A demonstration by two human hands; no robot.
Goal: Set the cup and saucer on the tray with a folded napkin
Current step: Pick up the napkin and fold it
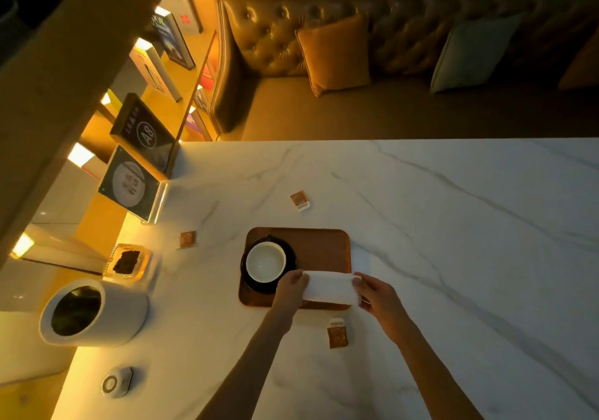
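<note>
A brown wooden tray [324, 248] lies on the white marble table. On its left half stands a white cup [265, 261] on a dark saucer [291, 254]; the cup looks empty. A folded white napkin [330, 287] stretches across the tray's near right part. My left hand [289, 286] pinches the napkin's left end, right beside the saucer. The napkin's right end is gripped by my right hand [376, 293] at the tray's near right corner. Whether the napkin rests on the tray or hovers just above it is unclear.
Three small brown sachets lie around the tray: one behind [299, 200], one to the left [187, 239], one near my right forearm [337, 333]. At the left stand a white cylindrical pot [97, 312], a small glass dish [128, 261], a round device [116, 382] and sign holders [133, 186].
</note>
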